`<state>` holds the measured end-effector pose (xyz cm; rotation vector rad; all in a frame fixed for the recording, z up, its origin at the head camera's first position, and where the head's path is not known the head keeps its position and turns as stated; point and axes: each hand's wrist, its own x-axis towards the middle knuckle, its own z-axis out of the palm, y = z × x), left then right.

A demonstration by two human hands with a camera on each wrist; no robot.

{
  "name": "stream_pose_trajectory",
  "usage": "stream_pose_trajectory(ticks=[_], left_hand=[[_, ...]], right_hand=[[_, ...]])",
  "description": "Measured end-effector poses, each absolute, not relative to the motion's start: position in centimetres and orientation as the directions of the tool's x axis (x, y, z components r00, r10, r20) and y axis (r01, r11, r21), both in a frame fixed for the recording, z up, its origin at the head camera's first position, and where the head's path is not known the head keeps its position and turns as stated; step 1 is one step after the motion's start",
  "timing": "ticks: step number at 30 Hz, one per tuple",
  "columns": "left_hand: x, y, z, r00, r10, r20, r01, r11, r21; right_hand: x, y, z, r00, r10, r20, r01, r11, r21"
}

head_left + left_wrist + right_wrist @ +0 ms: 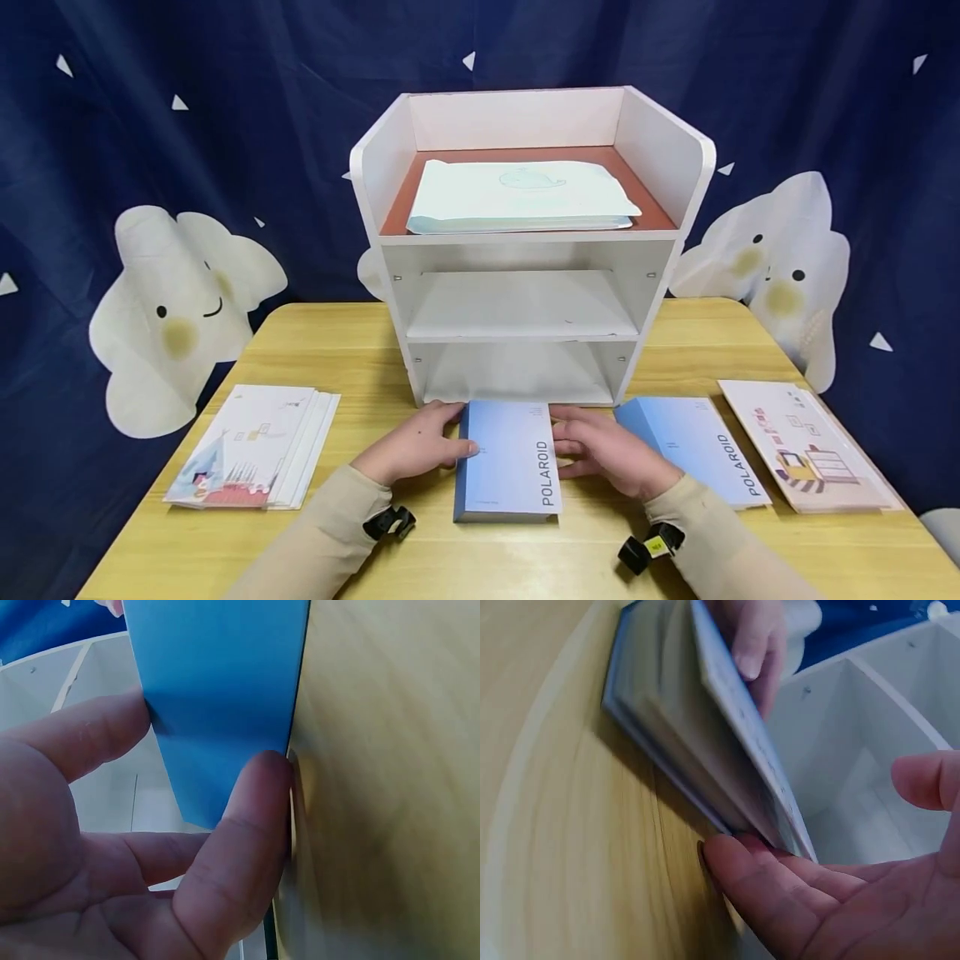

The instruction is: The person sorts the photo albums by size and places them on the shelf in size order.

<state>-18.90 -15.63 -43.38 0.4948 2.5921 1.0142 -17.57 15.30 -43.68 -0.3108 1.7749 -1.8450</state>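
Polaroid book (510, 467) on the desk (450, 562): left hand (416, 446) pinches its spine (217, 682), right hand (611, 454) (thumb (926, 782) apart) touches its opposite side.

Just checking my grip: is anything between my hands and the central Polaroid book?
Nothing visible. Your left hand holds the central Polaroid book at its left side, and your right hand touches its right side.

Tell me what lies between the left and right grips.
In the head view, a blue POLAROID book lies on the table between the left grip and the right grip.
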Motion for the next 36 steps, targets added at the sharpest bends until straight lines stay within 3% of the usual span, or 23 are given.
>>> stream_pose_trajectory(ticks=[5, 13, 22, 29, 36], left_hand=[[-18.9, -15.6, -43.4, -0.887, 0.426, -0.181, 0.175, 0.672, 0.720], [-19.0, -15.9, -43.6, -0.878, 0.437, -0.196, 0.141, 0.628, 0.765], [-19.1, -16.2, -43.7, -0.861, 0.463, -0.209, 0.110, 0.573, 0.812], [-18.9, -15.9, -43.5, -0.860, 0.477, -0.180, 0.169, 0.600, 0.782], [-19.4, -15.9, -44.1, -0.827, 0.523, -0.206, 0.025, 0.401, 0.916]], right_hand=[[-17.8, 15.7, -43.8, -0.772, -0.600, -0.211, 0.340, -0.109, -0.934], [-17.9, 15.6, -44.2, -0.788, -0.581, -0.205, 0.358, -0.162, -0.919], [-17.3, 14.3, -45.0, -0.798, -0.577, -0.174, 0.277, -0.095, -0.956], [-16.3, 13.1, -46.0, -0.698, -0.681, -0.223, 0.348, -0.050, -0.936], [-16.3, 13.5, -46.1, -0.705, -0.690, -0.164, 0.345, -0.131, -0.929]])
